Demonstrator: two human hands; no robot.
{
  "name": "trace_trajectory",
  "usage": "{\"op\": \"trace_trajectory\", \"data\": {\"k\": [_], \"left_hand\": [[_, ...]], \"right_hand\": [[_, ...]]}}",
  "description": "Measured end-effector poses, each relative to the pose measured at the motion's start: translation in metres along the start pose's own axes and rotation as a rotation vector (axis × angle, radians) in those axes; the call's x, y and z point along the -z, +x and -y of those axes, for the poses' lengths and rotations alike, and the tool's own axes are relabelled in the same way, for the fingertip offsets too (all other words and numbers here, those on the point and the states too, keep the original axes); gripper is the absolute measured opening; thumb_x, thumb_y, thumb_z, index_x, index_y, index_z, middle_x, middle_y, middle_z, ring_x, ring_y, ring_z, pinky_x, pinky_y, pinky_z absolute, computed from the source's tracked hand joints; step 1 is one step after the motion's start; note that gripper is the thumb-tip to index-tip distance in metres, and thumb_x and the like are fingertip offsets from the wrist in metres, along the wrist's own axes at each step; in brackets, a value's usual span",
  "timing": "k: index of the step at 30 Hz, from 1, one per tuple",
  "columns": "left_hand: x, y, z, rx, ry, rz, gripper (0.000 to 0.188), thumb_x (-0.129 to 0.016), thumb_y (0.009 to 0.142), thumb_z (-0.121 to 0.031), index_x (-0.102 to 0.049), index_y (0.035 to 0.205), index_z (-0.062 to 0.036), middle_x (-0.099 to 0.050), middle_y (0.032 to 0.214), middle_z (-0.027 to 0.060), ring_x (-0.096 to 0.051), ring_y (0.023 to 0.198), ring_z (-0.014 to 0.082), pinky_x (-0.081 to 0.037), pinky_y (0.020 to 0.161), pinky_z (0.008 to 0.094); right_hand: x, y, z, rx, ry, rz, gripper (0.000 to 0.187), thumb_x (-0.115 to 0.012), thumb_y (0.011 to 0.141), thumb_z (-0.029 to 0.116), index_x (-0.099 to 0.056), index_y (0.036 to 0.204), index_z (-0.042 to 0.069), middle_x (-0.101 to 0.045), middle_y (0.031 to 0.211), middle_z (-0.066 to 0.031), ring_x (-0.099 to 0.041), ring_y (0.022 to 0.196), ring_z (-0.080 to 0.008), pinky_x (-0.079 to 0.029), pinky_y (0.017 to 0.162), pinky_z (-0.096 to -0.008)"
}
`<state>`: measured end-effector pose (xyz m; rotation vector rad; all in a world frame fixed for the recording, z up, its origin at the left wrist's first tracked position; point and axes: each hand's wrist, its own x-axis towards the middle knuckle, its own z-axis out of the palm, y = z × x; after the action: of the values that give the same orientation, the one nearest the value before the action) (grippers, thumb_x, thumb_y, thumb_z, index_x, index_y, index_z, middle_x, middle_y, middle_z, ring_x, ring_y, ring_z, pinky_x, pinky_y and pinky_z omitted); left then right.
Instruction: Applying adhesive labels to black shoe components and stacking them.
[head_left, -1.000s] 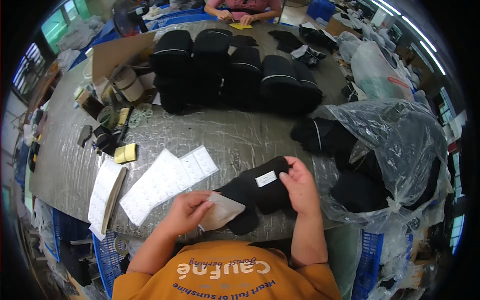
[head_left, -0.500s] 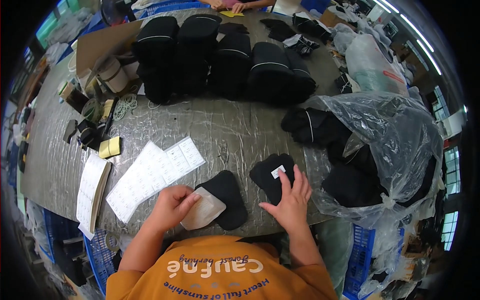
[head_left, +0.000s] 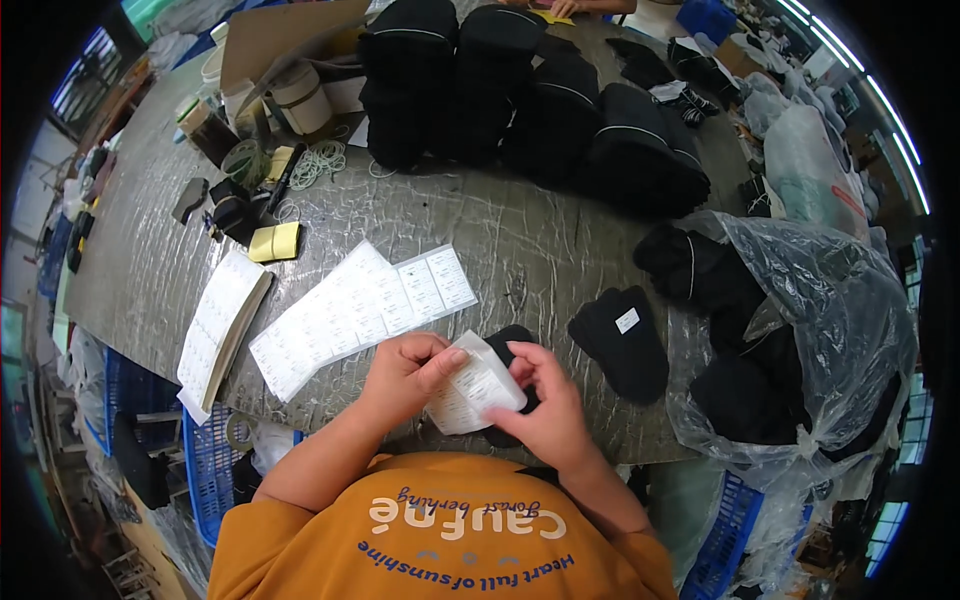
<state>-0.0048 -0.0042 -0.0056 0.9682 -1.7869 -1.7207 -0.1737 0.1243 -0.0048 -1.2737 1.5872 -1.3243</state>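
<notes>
My left hand pinches a small translucent sheet of white labels between thumb and fingers. At the sheet's right side, my right hand has curled fingers and its thumb at the lower corner, closed on that edge. Beneath the sheet and my right fingers lies a flat black knit piece, mostly covered. A second black knit piece, its exact kind unclear, rests on the table to the right with a small white label on it.
Larger label sheets and a label stack lie left. Tied black bundles stand at the back. A clear plastic bag of black knitwear is at the right. Blue baskets sit below the table edge. Another person's hand shows far off.
My right hand has left the labelled black piece and come over to the label sheet. The sheet has risen and tilted in my left hand. The whole view has shifted.
</notes>
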Motion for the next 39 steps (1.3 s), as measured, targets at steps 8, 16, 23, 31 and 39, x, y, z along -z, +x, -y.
{"op": "trace_trajectory", "data": {"k": [8,16,23,31,39], "left_hand": [[0.028,0.0,-0.02,0.066,0.156,0.202,0.018,-0.075,0.08,-0.009,-0.069,0.093,0.002,-0.068,0.083,0.004,-0.06,0.074,0.009,-0.049,0.064,0.0255],[0.017,-0.013,-0.012,-0.113,0.235,0.101,0.026,-0.077,0.08,-0.019,-0.061,0.076,0.0003,-0.054,0.061,0.0074,-0.051,0.054,0.011,-0.039,0.049,0.0303],[0.019,-0.029,-0.005,-0.338,0.56,0.069,0.032,-0.076,0.079,-0.019,-0.053,0.065,-0.0019,-0.049,0.058,0.0152,-0.052,0.052,0.0346,-0.038,0.047,0.0381],[0.027,-0.02,-0.013,-0.496,0.748,0.57,0.021,-0.064,0.08,-0.022,-0.062,0.072,-0.0022,-0.065,0.093,0.0143,-0.062,0.096,0.0292,-0.048,0.077,0.0407],[0.006,-0.013,0.004,-0.566,0.847,0.57,0.022,-0.057,0.084,-0.018,-0.064,0.083,0.0032,-0.055,0.132,0.0206,-0.051,0.123,0.0346,-0.041,0.102,0.0429]], "right_hand": [[-0.019,0.003,-0.011,-0.111,0.192,0.015,0.047,-0.073,0.079,-0.001,-0.05,0.119,0.0,-0.067,0.088,-0.007,-0.062,0.079,-0.0094,-0.05,0.07,-0.0261],[-0.019,-0.009,0.0,-0.29,0.23,0.014,0.032,-0.068,0.085,0.001,-0.049,0.11,0.0,-0.067,0.077,-0.0074,-0.06,0.07,-0.0062,-0.048,0.061,-0.0232],[-0.014,-0.019,-0.002,-0.124,0.041,0.027,0.009,-0.063,0.088,0.001,-0.054,0.089,0.0,-0.062,0.081,-0.0092,-0.058,0.073,-0.0117,-0.045,0.064,-0.0253],[0.001,0.0,-0.016,-0.294,0.201,-0.284,0.004,-0.06,0.091,0.001,-0.058,0.094,0.001,-0.058,0.083,0.0013,-0.051,0.072,-0.0027,-0.044,0.066,-0.0192],[-0.011,0.011,-0.031,-0.366,0.101,-0.29,0.002,-0.065,0.088,0.001,-0.064,0.089,-0.001,-0.059,0.07,0.0035,-0.049,0.061,-0.0009,-0.04,0.054,-0.0172]]}}
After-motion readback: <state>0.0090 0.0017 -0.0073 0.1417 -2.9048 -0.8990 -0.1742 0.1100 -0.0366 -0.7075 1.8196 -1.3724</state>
